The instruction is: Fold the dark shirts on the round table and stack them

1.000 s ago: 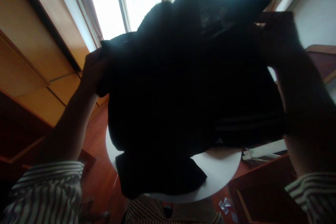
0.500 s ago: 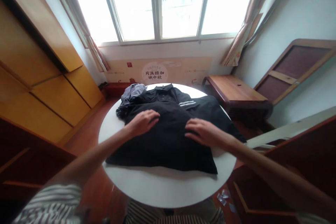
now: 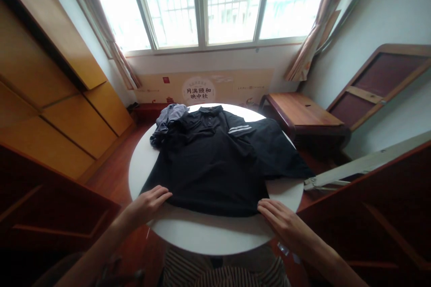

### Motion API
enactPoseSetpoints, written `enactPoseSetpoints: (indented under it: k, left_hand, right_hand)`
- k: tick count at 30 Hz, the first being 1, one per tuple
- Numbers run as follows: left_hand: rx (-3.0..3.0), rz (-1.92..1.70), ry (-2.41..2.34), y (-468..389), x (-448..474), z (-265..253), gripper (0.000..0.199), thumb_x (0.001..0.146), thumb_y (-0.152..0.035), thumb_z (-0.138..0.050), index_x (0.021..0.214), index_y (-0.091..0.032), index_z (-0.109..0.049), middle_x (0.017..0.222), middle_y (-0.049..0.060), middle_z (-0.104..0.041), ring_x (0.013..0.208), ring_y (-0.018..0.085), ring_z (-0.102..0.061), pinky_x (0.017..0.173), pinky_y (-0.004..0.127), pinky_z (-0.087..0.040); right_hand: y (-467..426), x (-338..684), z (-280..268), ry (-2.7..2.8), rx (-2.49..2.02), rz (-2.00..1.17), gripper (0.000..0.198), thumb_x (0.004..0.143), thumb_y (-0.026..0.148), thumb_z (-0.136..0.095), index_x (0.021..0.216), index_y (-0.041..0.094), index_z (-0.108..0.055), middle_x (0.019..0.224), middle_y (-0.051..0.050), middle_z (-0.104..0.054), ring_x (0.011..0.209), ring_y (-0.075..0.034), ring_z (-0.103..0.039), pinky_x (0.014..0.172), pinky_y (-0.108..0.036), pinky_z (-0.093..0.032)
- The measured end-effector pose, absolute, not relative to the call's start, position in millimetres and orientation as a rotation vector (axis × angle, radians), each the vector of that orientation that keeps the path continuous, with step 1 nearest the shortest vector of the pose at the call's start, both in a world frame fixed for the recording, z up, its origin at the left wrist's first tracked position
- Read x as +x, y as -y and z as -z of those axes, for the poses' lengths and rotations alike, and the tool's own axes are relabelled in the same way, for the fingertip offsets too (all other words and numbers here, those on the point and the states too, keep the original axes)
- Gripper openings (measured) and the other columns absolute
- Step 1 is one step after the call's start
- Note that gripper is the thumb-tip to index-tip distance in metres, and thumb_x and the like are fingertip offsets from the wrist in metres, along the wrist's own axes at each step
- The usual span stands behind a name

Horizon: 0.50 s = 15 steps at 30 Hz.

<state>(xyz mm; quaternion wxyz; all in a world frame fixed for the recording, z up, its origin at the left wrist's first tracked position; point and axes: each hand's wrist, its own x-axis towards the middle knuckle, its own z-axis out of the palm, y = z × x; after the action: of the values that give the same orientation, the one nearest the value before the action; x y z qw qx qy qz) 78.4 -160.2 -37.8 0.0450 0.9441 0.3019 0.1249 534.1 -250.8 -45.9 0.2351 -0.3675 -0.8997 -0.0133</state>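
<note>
A black polo shirt [image 3: 212, 166] lies spread out on a round white table [image 3: 208, 235], its collar toward the window and its hem toward me. White stripes show on its right sleeve. At the left corner of the hem, my left hand [image 3: 154, 202] has its fingers closed on the cloth. My right hand [image 3: 276, 215] pinches the hem's right corner; its thumb is hidden. Under the shirt's right side another dark garment [image 3: 283, 152] spreads to the table's edge. Beyond the left shoulder sits a crumpled grey garment [image 3: 170, 116].
Yellow wooden cabinets [image 3: 74, 130] stand at the left. A low wooden table [image 3: 303, 110] is at the back right, near a framed wooden panel [image 3: 377, 80] against the wall. Dark red wooden furniture [image 3: 380, 224] flanks me. Small clear wrappers [image 3: 283, 248] lie on the floor.
Both hands have moved from the middle of the shirt toward me and apart, onto the hem corners. The shirt's front now lies flatter, with the buttons and collar in fuller view.
</note>
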Motion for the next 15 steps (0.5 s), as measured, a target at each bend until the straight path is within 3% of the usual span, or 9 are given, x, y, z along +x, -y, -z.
enactPoseSetpoints:
  k: [5,9,13,15]
  left_hand:
    - [2.597,-0.258,-0.956,183,85,22,0.033,0.075,-0.001,-0.05,0.098,-0.021,-0.062,0.096,0.005,-0.064,0.086,0.018,-0.062,0.075,0.028,-0.053]
    - [2.448,-0.021,-0.831,186,101,-1,0.011,0.087,-0.022,-0.06,0.096,-0.023,-0.066,0.088,0.001,-0.065,0.077,0.015,-0.062,0.069,0.023,-0.047]
    - [2.516,-0.233,-0.888,133,134,-15,0.025,0.096,-0.039,-0.053,0.094,-0.02,-0.07,0.088,0.004,-0.067,0.078,0.015,-0.063,0.073,0.025,-0.047]
    - [2.504,-0.402,-0.907,87,158,-16,0.03,0.096,-0.041,-0.053,0.092,-0.018,-0.07,0.087,0.005,-0.069,0.077,0.015,-0.064,0.074,0.026,-0.048]
  right_hand:
    - [269,549,0,2.507,-1.23,-0.564,0.025,0.096,0.015,-0.044,0.096,0.022,-0.067,0.091,-0.007,-0.068,0.08,-0.019,-0.066,0.071,-0.029,-0.055]
    - [244,574,-16,2.361,-1.294,-0.969,0.021,0.095,0.035,-0.055,0.085,0.022,-0.069,0.084,-0.005,-0.068,0.076,-0.018,-0.066,0.071,-0.028,-0.054]
    - [145,595,-17,1.731,-1.457,-0.996,0.044,0.08,0.059,-0.068,0.088,0.016,-0.07,0.084,-0.008,-0.069,0.078,-0.02,-0.066,0.073,-0.031,-0.055]
    - [84,597,-17,1.435,-1.513,-1.056,0.05,0.071,0.058,-0.077,0.092,0.014,-0.067,0.093,-0.01,-0.068,0.081,-0.02,-0.066,0.073,-0.031,-0.057]
